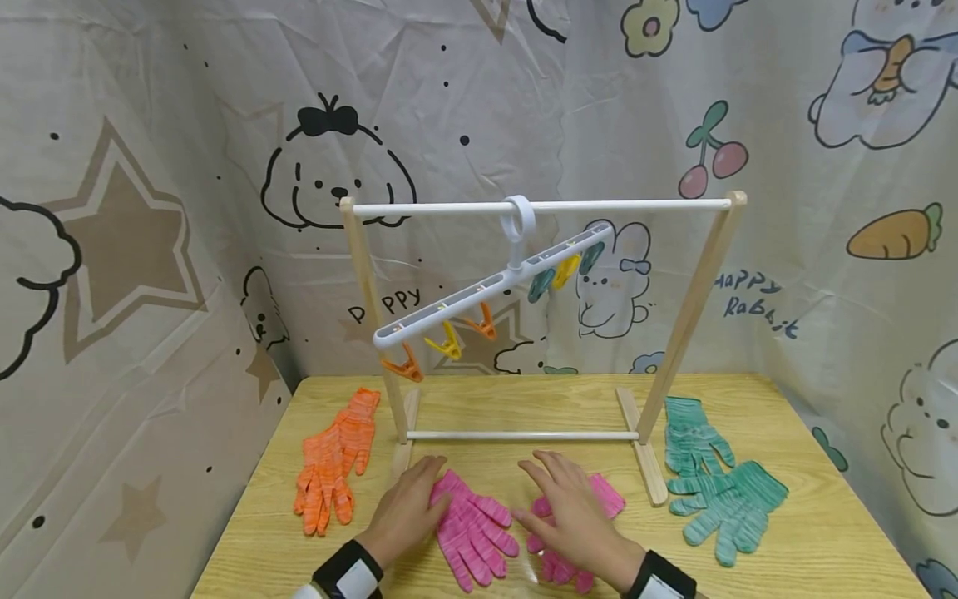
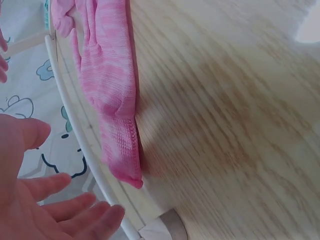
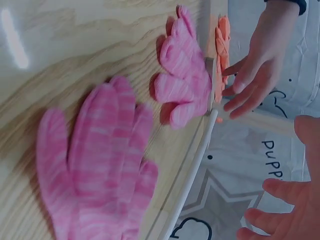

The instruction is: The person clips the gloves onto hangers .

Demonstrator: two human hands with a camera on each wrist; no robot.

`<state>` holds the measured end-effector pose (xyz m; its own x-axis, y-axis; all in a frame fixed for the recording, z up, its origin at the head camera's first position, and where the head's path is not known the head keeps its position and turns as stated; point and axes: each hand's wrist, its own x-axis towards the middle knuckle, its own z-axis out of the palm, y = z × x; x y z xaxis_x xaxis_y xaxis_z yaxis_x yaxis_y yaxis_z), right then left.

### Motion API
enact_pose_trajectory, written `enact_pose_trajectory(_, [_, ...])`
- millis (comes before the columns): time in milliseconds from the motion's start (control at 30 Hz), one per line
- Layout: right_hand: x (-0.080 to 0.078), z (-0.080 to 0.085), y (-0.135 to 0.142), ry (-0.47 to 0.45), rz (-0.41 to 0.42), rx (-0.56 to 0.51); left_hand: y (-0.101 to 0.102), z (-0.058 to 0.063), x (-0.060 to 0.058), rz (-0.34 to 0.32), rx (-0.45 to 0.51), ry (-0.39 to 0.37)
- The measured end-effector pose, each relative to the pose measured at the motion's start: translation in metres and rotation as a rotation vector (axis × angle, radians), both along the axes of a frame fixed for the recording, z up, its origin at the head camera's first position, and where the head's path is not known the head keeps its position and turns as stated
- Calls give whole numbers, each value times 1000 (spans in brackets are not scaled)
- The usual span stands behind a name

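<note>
Two pink knitted gloves lie on the wooden table: a left one (image 1: 475, 532) and a right one (image 1: 609, 497), partly covered from the head camera by my right hand (image 1: 576, 516). That hand has its fingers spread and holds nothing; the right wrist view shows it raised apart from the nearer pink glove (image 3: 105, 165). My left hand (image 1: 407, 512) is beside the left pink glove, its fingers loosely extended. In the left wrist view a gap shows between these fingers and the pink glove (image 2: 110, 75).
Behind the gloves stands a wooden rack with a white top bar (image 1: 434, 209). A grey hanger (image 1: 464, 298) hangs from it, carrying several clothespins, one a yellow clothespin (image 1: 447, 341). Orange gloves (image 1: 325, 470) lie at the left, green gloves (image 1: 737, 503) at the right.
</note>
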<state>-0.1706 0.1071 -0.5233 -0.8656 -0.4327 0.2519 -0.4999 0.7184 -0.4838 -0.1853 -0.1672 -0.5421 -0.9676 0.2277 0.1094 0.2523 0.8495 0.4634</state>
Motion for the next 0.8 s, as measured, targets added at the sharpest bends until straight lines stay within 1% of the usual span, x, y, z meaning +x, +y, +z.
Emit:
enact_pose_trajectory(233, [1, 2, -11, -35, 32, 24, 4, -6, -3, 22, 9, -29])
enact_pose_trajectory(467, [1, 3, -15, -17, 47, 21, 5, -10, -7, 58, -111, -54])
enact_pose_trajectory(633, [1, 5, -16, -10, 52, 28, 6, -11, -8, 56, -150, -75])
enact_pose_trajectory(800, [0, 7, -18, 2, 52, 45, 6, -15, -11, 49, -192, -79])
